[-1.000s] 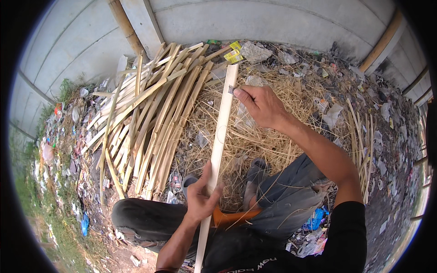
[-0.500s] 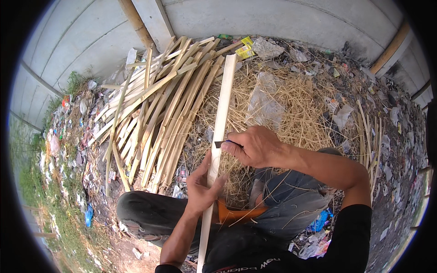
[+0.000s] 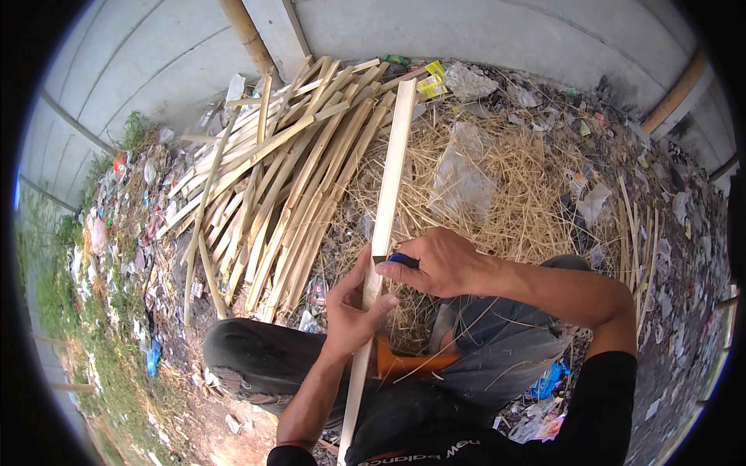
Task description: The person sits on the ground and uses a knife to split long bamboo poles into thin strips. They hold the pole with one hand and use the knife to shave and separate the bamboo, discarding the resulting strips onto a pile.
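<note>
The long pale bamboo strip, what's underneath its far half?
Under the bamboo strip lie dry straw and the edge of a split-bamboo pile. The ground directly beneath it is covered.

We sit outdoors in daylight before a grey concrete wall (image 3: 497, 39). A heap of split bamboo slats (image 3: 287, 179) lies on the ground beside dry straw (image 3: 513, 194). Litter (image 3: 140, 225) and grass (image 3: 70, 311) line the left; a bamboo pole (image 3: 245, 35) leans against the wall.
</note>
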A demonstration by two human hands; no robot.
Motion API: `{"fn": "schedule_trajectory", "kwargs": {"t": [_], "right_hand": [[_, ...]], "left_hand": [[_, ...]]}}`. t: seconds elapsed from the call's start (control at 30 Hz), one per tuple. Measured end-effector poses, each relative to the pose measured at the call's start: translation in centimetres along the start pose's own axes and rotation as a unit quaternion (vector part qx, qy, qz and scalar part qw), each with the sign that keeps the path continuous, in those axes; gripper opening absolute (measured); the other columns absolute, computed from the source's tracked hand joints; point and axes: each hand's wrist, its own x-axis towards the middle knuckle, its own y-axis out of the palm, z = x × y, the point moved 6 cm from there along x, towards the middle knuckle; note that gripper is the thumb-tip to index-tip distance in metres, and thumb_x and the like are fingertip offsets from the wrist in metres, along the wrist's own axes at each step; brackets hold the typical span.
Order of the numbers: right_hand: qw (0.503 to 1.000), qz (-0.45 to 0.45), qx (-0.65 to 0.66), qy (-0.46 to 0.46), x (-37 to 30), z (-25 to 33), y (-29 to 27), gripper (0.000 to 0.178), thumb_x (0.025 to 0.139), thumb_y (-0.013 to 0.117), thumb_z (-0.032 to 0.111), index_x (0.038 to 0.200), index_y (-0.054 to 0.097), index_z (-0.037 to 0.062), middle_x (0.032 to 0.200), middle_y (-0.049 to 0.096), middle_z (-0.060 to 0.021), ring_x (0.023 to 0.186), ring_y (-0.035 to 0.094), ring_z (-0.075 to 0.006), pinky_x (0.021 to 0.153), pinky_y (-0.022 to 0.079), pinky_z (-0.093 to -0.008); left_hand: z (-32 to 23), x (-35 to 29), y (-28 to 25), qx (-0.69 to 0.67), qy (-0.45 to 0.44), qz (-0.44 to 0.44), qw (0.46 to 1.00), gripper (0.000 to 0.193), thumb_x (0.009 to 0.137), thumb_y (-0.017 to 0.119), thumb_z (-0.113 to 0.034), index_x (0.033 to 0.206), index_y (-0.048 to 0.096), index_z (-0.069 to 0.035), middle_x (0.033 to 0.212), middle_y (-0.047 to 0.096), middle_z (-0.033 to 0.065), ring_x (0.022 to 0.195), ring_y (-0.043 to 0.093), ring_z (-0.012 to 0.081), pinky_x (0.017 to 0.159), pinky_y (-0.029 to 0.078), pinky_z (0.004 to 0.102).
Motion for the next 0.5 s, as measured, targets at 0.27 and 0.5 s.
{"fn": "schedule_trajectory", "kwargs": {"t": [0.27,0.5], "right_hand": [[0.996,-0.080,-0.010,0.036,0.7,-1.4,-2.7,0.066,0.097,0.057,0.063,0.067,0.066,0.0037,0.052,0.058,-0.0107,0.050,0.061,-0.0287,0.052,0.046,-0.0406],[0.989,-0.124,-0.077,-0.028,0.5,-1.9,-1.5,0.070,0.097,0.055,0.066,0.064,0.067,0.0052,0.045,0.054,-0.0103,0.041,0.056,-0.0288,0.044,0.044,-0.0427]], "left_hand": [[0.3,-0.7,0.0,0.032,-0.038,-0.019,0.999,0.076,0.091,0.071,0.004,0.155,0.031,0.008,0.109,0.066,0.0079,0.085,0.061,0.0082,0.070,0.051,0.0237],[0.7,-1.0,0.2,0.050,-0.049,-0.023,0.997,0.069,0.095,0.067,0.003,0.155,0.033,0.006,0.098,0.068,0.0062,0.059,0.056,0.0050,0.047,0.046,0.0208]]}}
